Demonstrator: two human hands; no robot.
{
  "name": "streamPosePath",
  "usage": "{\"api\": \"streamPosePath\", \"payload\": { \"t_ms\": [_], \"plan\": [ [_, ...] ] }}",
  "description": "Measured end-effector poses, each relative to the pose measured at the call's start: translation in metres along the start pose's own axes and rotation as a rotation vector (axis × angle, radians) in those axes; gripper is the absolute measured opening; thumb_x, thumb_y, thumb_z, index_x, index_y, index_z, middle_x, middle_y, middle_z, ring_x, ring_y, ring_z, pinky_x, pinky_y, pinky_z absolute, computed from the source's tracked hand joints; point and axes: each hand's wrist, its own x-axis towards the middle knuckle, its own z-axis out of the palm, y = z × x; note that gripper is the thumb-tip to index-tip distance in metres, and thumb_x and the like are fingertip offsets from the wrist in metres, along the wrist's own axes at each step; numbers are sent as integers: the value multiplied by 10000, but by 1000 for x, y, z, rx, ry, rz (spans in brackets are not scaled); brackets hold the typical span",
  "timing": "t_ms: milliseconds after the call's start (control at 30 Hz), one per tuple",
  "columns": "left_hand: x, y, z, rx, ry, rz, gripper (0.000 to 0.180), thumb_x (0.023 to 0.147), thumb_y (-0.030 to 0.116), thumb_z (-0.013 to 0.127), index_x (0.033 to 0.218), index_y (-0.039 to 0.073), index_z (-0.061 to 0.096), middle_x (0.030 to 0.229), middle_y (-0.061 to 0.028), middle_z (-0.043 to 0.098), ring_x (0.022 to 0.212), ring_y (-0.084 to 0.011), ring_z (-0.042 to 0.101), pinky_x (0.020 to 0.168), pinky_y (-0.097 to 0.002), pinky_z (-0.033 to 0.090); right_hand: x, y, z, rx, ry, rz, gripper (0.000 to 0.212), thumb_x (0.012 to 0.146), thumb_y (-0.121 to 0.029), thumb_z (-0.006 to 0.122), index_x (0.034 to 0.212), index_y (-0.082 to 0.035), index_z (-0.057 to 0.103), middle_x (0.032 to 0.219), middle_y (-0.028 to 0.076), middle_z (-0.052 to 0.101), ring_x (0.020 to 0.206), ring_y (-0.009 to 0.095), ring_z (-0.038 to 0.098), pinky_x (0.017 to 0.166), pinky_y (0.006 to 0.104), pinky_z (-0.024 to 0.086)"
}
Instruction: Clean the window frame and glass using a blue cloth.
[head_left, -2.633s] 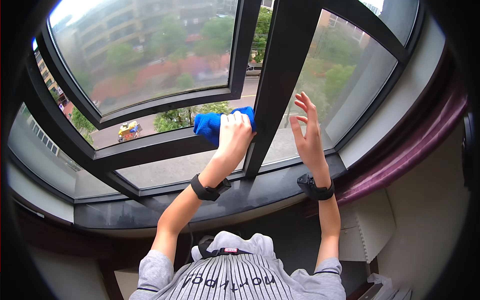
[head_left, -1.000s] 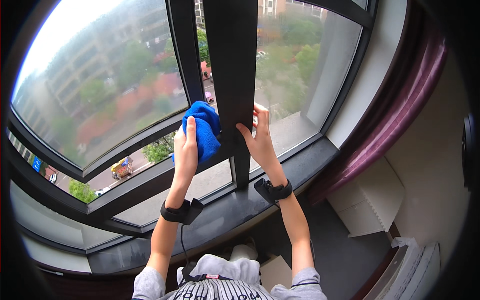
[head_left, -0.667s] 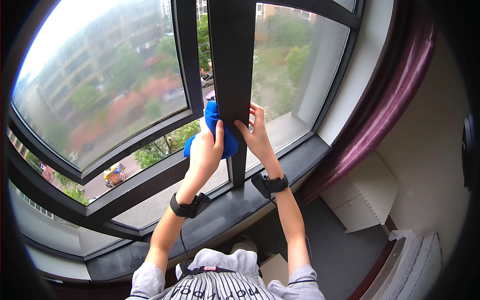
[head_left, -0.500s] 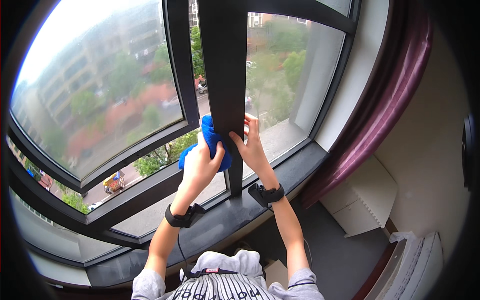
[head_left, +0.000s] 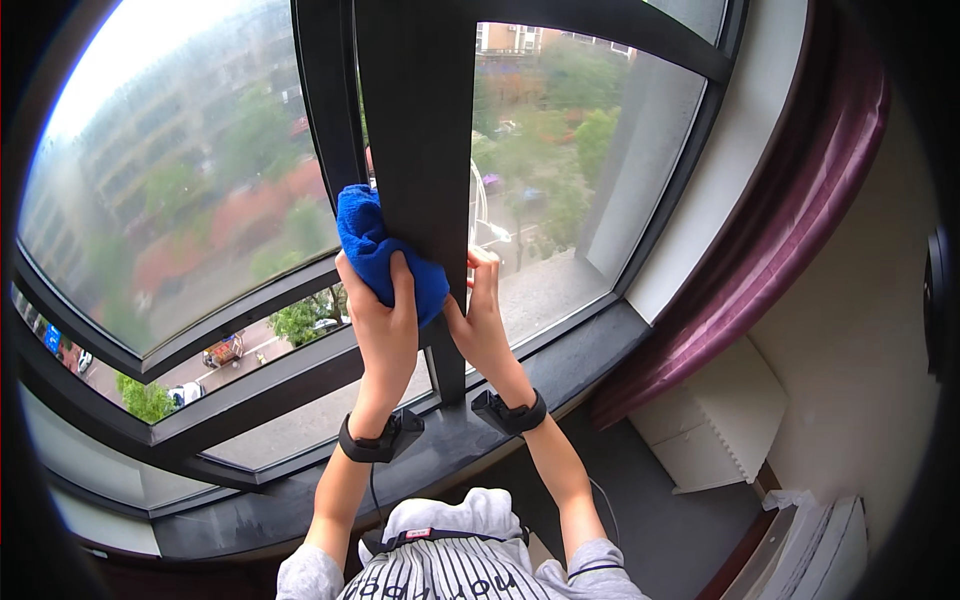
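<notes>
A blue cloth (head_left: 375, 242) is bunched in my left hand (head_left: 382, 328), whose thumb lies over its front. The cloth presses against the left side and lower front of the dark upright window post (head_left: 415, 120), its top end reaching toward the gap beside the open sash (head_left: 330, 110). Around the post's right edge curls my right hand (head_left: 487, 325), thumb in front near the cloth and fingers on the pane side. Part of those fingers is hidden. Each wrist wears a black strap with a small device.
Left, the tilted sash leaves an opening above the lower frame bar (head_left: 250, 400), with a street far below. A dark stone sill (head_left: 330, 500) runs underneath. To the right hang a purple curtain (head_left: 770, 270) and, lower, a white cabinet-like piece (head_left: 710, 420).
My left hand and the cloth have moved up along the post's left side, and more of the cloth shows. My right hand still holds the post's right edge. The view has shifted slightly.
</notes>
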Motion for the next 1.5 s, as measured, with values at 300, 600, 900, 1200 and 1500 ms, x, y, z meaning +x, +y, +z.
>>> {"api": "streamPosePath", "payload": {
  "t_ms": [300, 600, 900, 1200, 1500],
  "plan": [
    [-33, -27, -7, 465, -45, 75, 454, 913, 164, 675, 1225, -35, 413, 960, -281, 640, 845, -451, 654, 711, -465, 514, 2, 3, -1, 88, 3, -7, 461, 928, 0, 515, 1368, 7, 378, 1308, 207, 380, 1221, 361, 411, 1017, 420, 376],
    [-22, -21, -8, 398, -50, 91, 406, 938, 181, 653, 1215, -23, 439, 959, -260, 657, 876, -425, 668, 743, -442, 521, 4, 9, -4, 184, -39, -14, 438, 947, 26, 466, 1377, 5, 385, 1310, 197, 380, 1185, 330, 443, 952, 375, 435],
    [28, 23, 2, 191, 131, 188, 379, 970, 196, 629, 1235, -24, 472, 1027, -161, 636, 950, -211, 615, 865, -336, 483, 4, 10, -3, 174, -69, -29, 439, 957, 20, 470, 1387, 2, 381, 1333, 204, 379, 1205, 338, 442, 955, 393, 439],
    [-27, -9, -3, 411, -143, -15, 575, 899, 142, 676, 1259, -67, 279, 1010, -277, 609, 938, -439, 621, 808, -480, 488, 4, 17, -8, 256, -68, -14, 475, 943, 36, 476, 1409, -13, 396, 1338, 187, 384, 1200, 318, 459, 964, 392, 436],
    [-38, -35, -16, 633, -238, -111, 741, 814, 119, 775, 1322, -82, 274, 1160, -252, 600, 1040, -375, 636, 880, -427, 509, 2, 21, -6, 315, -66, -2, 470, 945, 33, 475, 1408, -28, 418, 1337, 171, 394, 1223, 292, 451, 976, 370, 419]
  ]
}}
